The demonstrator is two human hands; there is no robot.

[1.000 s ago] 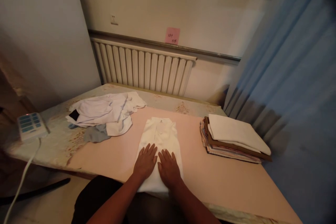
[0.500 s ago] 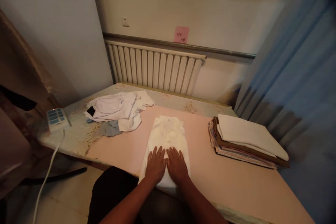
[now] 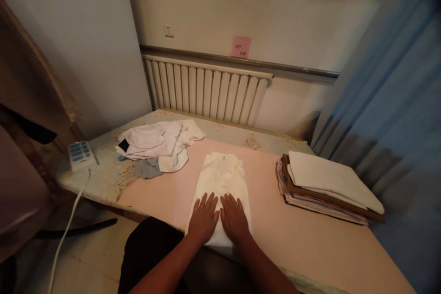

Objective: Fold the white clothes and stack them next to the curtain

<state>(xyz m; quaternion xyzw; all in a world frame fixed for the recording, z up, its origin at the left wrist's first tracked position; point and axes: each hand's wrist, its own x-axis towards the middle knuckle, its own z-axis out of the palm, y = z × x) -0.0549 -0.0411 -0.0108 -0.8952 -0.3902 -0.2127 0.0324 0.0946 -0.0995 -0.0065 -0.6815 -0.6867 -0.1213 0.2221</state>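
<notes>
A folded white shirt (image 3: 223, 177) lies lengthwise on the pink table cover (image 3: 268, 248), its collar end away from me and its near end at the table's front edge. My left hand (image 3: 204, 218) rests flat on the lower left half of the shirt with the fingers stretched out. Beside it, my right hand (image 3: 234, 216) lies flat on the lower right half, fingers also extended. The thumbs point toward each other with a narrow gap between them. Both palms press on the cloth, and neither hand grasps anything.
On the left lies a loose heap of white clothes (image 3: 155, 140) with a grey cloth (image 3: 148, 168). A power strip (image 3: 81, 156) with a white cord sits at the left edge. Folded garments (image 3: 334, 179) are stacked on the right, near a blue curtain (image 3: 386, 101). Behind is a radiator (image 3: 206, 89).
The view has shifted slightly, so everything appears a little farther right. Both hands stay flat on the shirt, with the gap between them slightly wider.
</notes>
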